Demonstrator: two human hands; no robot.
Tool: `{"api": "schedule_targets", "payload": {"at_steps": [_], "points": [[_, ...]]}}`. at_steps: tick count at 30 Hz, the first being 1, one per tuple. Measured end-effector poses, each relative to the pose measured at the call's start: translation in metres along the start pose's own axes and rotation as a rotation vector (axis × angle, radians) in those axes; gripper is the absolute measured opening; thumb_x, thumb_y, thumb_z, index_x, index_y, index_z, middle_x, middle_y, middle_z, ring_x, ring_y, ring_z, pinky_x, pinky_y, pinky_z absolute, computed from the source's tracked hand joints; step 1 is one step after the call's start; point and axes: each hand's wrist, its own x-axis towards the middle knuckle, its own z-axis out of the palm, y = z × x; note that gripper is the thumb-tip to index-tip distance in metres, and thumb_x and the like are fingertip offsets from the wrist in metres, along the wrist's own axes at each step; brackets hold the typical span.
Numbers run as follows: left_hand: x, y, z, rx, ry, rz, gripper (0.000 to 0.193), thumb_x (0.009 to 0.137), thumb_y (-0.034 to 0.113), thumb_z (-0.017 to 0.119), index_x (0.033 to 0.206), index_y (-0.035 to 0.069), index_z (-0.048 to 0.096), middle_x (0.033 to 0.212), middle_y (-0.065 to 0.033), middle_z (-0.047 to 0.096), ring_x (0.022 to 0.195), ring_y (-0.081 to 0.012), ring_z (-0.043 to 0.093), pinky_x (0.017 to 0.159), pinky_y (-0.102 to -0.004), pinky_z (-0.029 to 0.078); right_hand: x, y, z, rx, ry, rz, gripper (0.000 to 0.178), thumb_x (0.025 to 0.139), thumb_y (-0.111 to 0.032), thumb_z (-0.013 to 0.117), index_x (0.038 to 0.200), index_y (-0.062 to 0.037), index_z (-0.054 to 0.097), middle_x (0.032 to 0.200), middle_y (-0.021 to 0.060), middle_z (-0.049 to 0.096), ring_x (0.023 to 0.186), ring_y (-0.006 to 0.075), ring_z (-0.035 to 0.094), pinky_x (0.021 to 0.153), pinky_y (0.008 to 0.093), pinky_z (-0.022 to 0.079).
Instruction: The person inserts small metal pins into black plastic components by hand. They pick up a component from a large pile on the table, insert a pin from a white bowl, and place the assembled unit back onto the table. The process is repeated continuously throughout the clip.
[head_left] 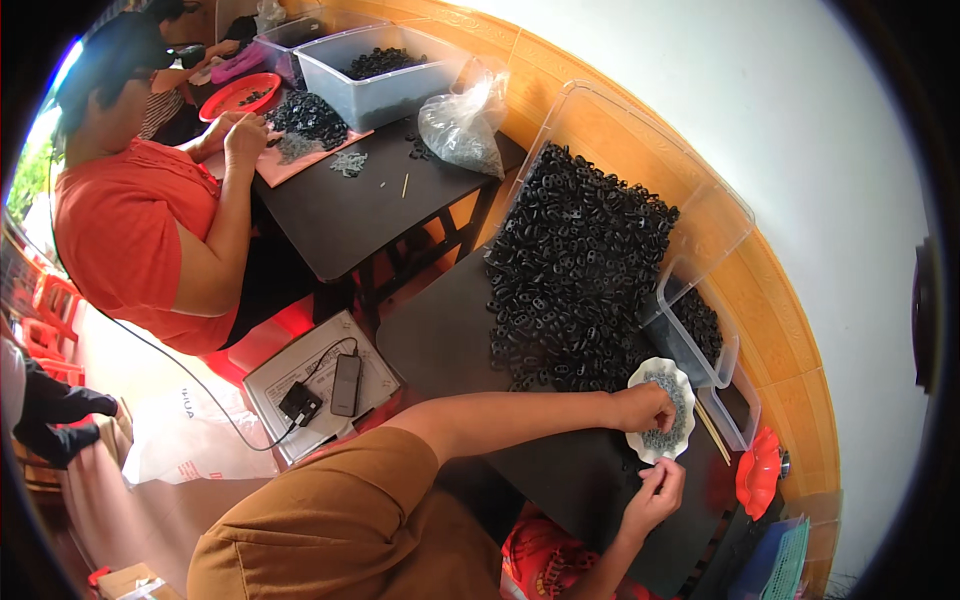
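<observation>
My left hand (643,408) reaches into a white scalloped bowl (684,440) of small grey translucent pieces (655,383). Its fingers are bent together among the pieces, and whatever they pinch is hidden. Just below the bowl's near rim is my right hand (655,495), thumb and fingertips pressed together. Anything between those fingertips is too small to make out. Beyond the bowl spreads a large heap of small black plastic pieces with holes (580,270), lying on the dark table (430,335).
Clear plastic bins (700,375), thin sticks (713,432) and a red scalloped dish (758,472) stand along the wall side. At another table (345,225), a person in red (140,240) handles small parts. A box (265,385) holding a black device and cable sits left.
</observation>
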Motion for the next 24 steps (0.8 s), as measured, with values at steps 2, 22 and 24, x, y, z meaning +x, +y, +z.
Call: {"api": "schedule_targets", "payload": {"at_steps": [2,22,24], "points": [[0.000,0.002,0.002,-0.042,0.023,-0.024,0.015,0.076,-0.005,0.067,0.086,0.004,0.074,0.082,-0.0081,0.073,0.079,-0.0192,0.071,0.074,-0.0319,0.055,0.011,0.008,0.001,-0.001,-0.002,-0.005,0.008,0.093,0.003,0.054,0.097,0.0038,0.060,0.084,0.0118,0.060,0.064,0.0195,0.060,0.062,0.0328,0.049],[-0.004,0.000,0.006,-0.363,0.196,-0.135,0.017,0.074,0.000,0.074,0.091,0.001,0.072,0.084,-0.0059,0.073,0.080,-0.0128,0.069,0.075,-0.0281,0.056,0.045,0.024,0.028,0.088,-0.038,0.095,0.017,0.087,0.006,0.065,0.103,0.0030,0.069,0.093,0.0096,0.071,0.066,0.0171,0.066,0.060,0.0278,0.054],[-0.005,-0.001,0.006,-0.397,0.205,-0.147,0.018,0.073,0.000,0.076,0.091,0.001,0.072,0.085,-0.0059,0.073,0.080,-0.0129,0.069,0.074,-0.0281,0.056,0.046,0.022,0.026,0.043,-0.071,0.078,0.017,0.086,0.005,0.066,0.103,0.0022,0.069,0.092,0.0097,0.070,0.068,0.0189,0.067,0.061,0.0296,0.054]]}}
